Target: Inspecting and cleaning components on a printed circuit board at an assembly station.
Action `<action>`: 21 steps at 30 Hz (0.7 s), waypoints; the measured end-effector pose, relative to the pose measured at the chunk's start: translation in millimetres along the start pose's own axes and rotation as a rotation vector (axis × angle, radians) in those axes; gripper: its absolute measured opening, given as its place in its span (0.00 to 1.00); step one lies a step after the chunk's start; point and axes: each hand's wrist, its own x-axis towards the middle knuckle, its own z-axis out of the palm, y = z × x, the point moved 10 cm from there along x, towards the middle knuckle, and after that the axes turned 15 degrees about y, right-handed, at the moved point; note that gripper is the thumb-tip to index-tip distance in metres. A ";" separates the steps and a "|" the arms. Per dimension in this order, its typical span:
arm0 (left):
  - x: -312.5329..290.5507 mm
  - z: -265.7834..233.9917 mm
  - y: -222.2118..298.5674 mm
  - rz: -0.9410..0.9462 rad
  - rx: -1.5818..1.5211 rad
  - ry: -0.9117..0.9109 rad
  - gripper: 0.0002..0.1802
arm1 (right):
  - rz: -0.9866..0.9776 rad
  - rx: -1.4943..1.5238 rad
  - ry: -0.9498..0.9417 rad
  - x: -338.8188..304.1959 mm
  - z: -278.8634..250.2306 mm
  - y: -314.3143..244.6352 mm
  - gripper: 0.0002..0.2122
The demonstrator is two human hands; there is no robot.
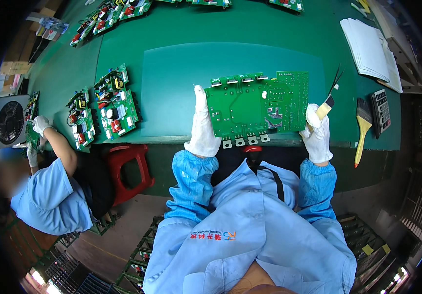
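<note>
Circuit board (250, 110): held up above the middle of the green table's (181, 24) near edge, soldered side showing, metal tabs toward the person.
Left hand (202, 125): gloved, fingers nearly straight, closed lightly on the board's left edge.
Right hand (317, 132): gloved, curled around a two-pronged tool (324, 108), perhaps tweezers, and against the board's right edge; how firmly it grips the board I can't tell.
Step in hand: looks like a check of the soldered side.
Next move: calls, I'd judge, for a steady left hold and the tool's tips free of the board.
Near right corner: yellow-handled brush (362, 128) beside a calculator (381, 112).
Toward left end: two populated boards, the larger (119, 110) rightmost, near the front edge.
</note>
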 end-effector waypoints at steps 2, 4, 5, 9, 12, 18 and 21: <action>-1.1 2.6 1.4 0.002 -0.011 -0.009 0.38 | -0.198 -0.174 -0.024 0.7 1.1 -8.8 0.12; -0.9 4.4 1.6 0.001 -0.023 -0.020 0.37 | -0.159 -0.119 -0.019 1.1 1.5 -6.1 0.12; 0.8 1.6 0.7 -0.006 -0.046 0.006 0.36 | -0.119 -0.064 -0.013 1.5 0.9 -3.5 0.12; 3.6 -0.2 0.5 -0.006 -0.085 0.040 0.33 | -0.274 -0.156 -0.038 -0.7 -1.0 -11.3 0.12; 1.9 -1.0 4.1 0.007 -0.074 0.082 0.30 | -0.271 -0.156 -0.085 -0.4 -4.6 -7.7 0.13; 6.8 -1.9 7.7 0.060 -0.101 0.028 0.28 | -0.014 0.008 -0.121 -7.3 9.9 -8.9 0.13; 18.6 -11.4 3.0 0.084 -0.068 0.013 0.30 | 0.008 0.018 -0.127 -6.1 10.6 -7.4 0.13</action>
